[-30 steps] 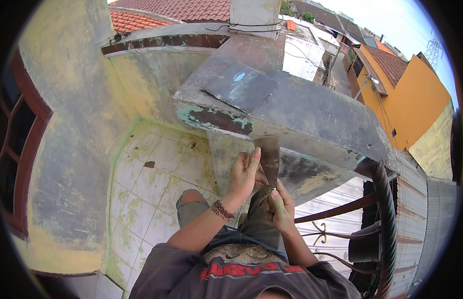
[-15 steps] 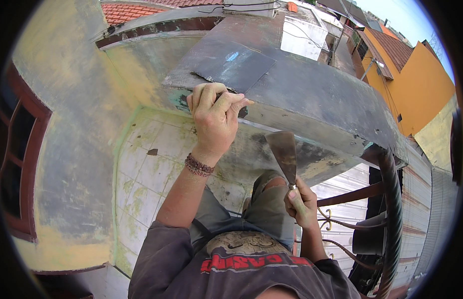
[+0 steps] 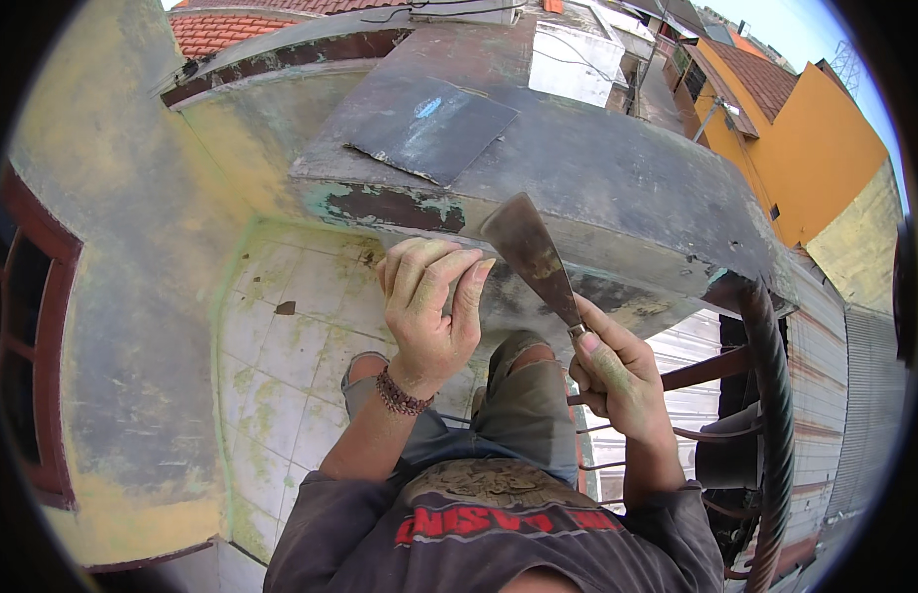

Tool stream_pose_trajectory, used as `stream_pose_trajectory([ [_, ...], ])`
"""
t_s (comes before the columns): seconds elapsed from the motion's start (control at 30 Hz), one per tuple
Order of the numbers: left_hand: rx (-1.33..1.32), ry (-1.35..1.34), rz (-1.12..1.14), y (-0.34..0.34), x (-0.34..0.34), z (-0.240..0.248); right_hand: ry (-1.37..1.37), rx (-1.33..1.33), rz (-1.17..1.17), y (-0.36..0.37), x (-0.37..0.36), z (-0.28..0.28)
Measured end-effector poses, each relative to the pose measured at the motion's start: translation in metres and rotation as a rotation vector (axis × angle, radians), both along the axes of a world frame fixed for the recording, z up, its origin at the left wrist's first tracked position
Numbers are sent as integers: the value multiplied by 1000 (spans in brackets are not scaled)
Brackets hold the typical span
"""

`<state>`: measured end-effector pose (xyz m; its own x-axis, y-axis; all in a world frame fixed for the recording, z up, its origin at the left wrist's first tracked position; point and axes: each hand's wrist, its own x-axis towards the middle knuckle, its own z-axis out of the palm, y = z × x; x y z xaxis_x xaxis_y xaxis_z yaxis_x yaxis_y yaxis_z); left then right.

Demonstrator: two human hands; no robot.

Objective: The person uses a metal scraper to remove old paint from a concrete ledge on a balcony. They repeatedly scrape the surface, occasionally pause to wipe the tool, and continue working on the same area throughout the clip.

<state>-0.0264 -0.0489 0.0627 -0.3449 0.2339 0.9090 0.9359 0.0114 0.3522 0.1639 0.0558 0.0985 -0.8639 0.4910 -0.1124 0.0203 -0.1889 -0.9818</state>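
My left hand (image 3: pixel 426 311), dusty and wearing a braided bracelet (image 3: pixel 398 395), hangs in front of the concrete ledge, apart from it. Its fingers are curled toward the thumb; anything inside them is hidden. A putty knife (image 3: pixel 538 255) with a flaring, stained metal blade is gripped in my right hand (image 3: pixel 619 376). The blade points up and left, its broad end near the ledge's front edge. Along the ledge (image 3: pixel 597 148), the paint is worn grey. A dark patch (image 3: pixel 390 206) with turquoise paint remnants shows on its front face, beyond my left hand.
A dark flat sheet (image 3: pixel 434 128) lies on the ledge. A patchy wall (image 3: pixel 133 326) with a red-framed window (image 3: pixel 46 326) stands at left. Below are stained floor tiles (image 3: pixel 271 356) with a small dark chip (image 3: pixel 285 308). A twisted metal railing (image 3: pixel 770 415) runs along the right.
My left hand has come down off the ledge's front edge, uncovering the dark patch. My right hand has raised the putty knife up and left toward the ledge.
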Motion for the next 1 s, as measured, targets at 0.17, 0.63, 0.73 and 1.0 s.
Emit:
stream_pose_trajectory([
  [0.17,-27,-171,-85,-7,12,-14,8,55,-95,-7,12,-7],
  [0.63,-97,-214,-254,-7,33,-15,-2,255,-78,-23,-19,0],
  [0.73,-64,-260,-342,-2,37,-18,99,281,-102,-23,-21,-11],
  [1.0,-195,-155,-200,2,36,-16,218,166,-149,-34,-30,-42],
])
